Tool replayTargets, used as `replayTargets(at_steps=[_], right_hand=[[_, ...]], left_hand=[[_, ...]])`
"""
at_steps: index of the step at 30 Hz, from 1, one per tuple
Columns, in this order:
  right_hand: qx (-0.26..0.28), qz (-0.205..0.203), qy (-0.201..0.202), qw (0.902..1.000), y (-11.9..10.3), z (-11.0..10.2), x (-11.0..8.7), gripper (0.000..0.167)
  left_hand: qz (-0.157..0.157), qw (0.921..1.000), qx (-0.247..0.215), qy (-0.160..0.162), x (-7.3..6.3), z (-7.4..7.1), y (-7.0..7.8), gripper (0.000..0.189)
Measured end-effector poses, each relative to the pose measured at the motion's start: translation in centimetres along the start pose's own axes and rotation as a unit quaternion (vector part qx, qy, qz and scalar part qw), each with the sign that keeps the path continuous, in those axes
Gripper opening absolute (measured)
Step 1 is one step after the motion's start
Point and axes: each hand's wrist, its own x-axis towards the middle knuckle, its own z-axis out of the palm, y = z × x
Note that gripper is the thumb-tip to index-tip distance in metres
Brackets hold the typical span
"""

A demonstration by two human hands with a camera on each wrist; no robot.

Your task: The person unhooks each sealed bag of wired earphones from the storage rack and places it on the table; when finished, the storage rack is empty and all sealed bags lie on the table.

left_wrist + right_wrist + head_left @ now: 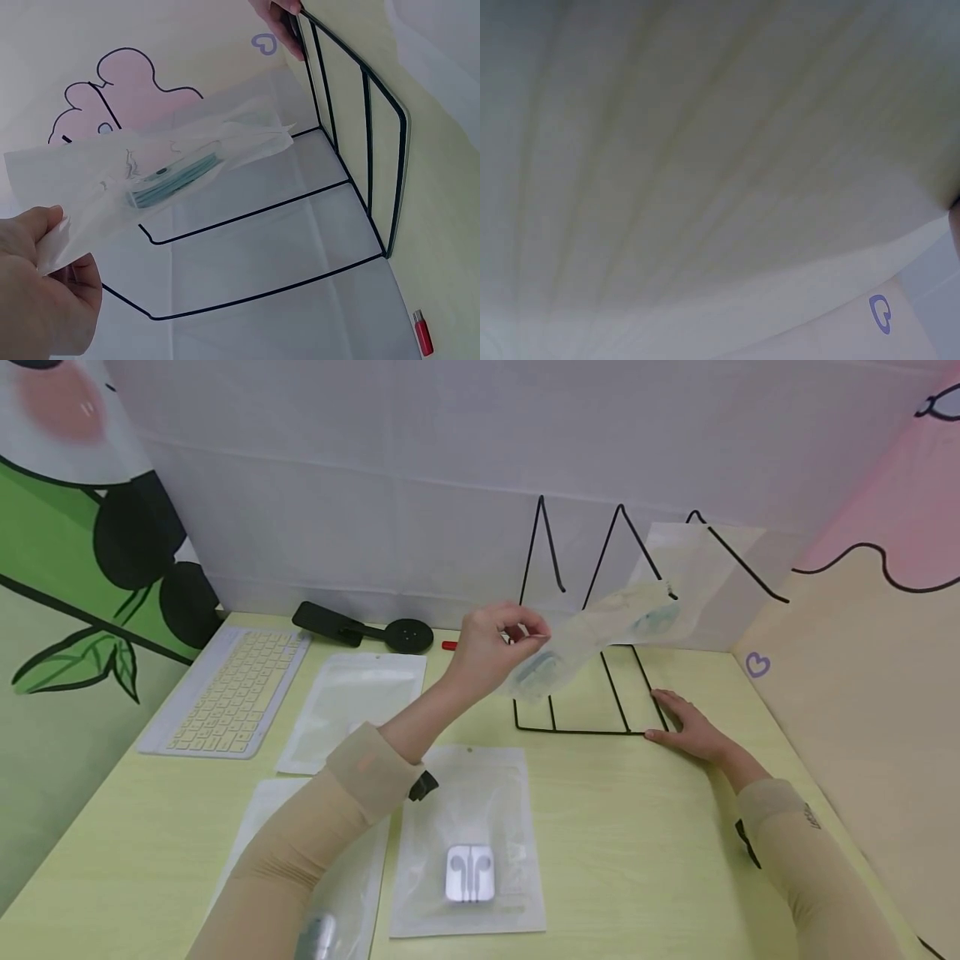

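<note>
My left hand (498, 647) pinches the edge of a translucent white pouch (82, 176) between thumb and fingers. A flat teal item (176, 180) shows through the pouch. Its far end reaches toward the middle prong of a black wire rack (577, 732); whether the prong passes through it I cannot tell. My right hand (693, 731) rests at the front right corner of the rack's base, fingers on the side bar and thumb by the front bar. Behind the held pouch, another translucent pouch (723, 556) is at the right prong. Blurred pale surface fills most of the right wrist view.
A pouch with white earphones in a case (470, 873) lies front and centre. Left of it are more pouches (358, 693), one partly under my left forearm. A white keyboard (232, 693), a black stand-like object (408, 636) and a small red item (423, 334) lie farther back.
</note>
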Motion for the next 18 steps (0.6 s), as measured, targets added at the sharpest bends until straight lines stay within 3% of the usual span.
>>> replayTargets(at_steps=[18], right_hand=[[0.001, -0.017, 0.005, 0.9998, -0.11, -0.04, 0.04, 0.085]], left_hand=[[0.023, 0.9997, 0.002, -0.007, -0.55, -0.1, 0.45, 0.004]])
